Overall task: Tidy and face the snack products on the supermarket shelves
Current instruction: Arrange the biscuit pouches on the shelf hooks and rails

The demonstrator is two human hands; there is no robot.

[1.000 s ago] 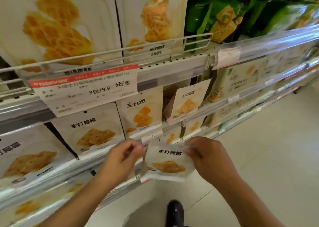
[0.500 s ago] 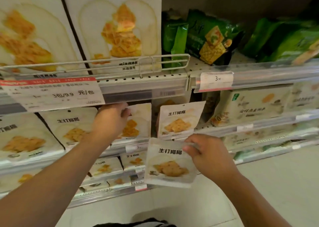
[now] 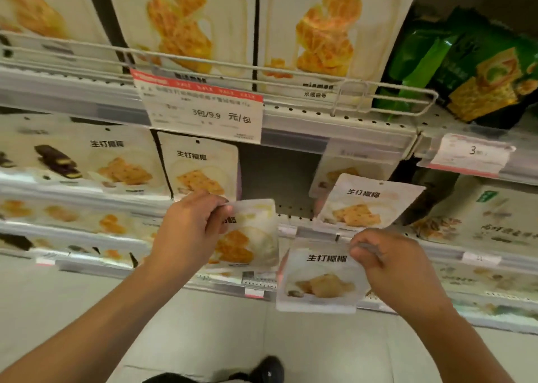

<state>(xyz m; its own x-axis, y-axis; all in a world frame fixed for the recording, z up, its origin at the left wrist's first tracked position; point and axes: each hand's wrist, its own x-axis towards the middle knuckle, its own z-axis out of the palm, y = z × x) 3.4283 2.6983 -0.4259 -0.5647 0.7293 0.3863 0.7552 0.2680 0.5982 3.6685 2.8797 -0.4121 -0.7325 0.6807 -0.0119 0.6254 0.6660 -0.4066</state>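
Note:
My left hand point(image 3: 189, 228) grips the top edge of a white cracker packet point(image 3: 253, 237) and holds it out in front of the second shelf. My right hand point(image 3: 387, 263) pinches the top corner of another white cracker packet point(image 3: 317, 280), which hangs below the shelf edge. Behind them an empty dark slot point(image 3: 276, 173) gapes in the row. To the slot's right a tilted cracker packet point(image 3: 366, 205) leans on the shelf. An upright packet point(image 3: 201, 167) stands to its left.
Large cracker bags point(image 3: 329, 33) stand behind a wire rail point(image 3: 262, 71) on the upper shelf, green bags point(image 3: 480, 71) at right. A price sign point(image 3: 203, 111) hangs from the shelf edge. Lower shelves hold more packets. Pale floor and my shoe point(image 3: 267, 371) lie below.
My left hand has pulled a cracker packet out of the second shelf, leaving an empty slot. The right hand still holds its packet at about the same place. The view has tilted and moved closer.

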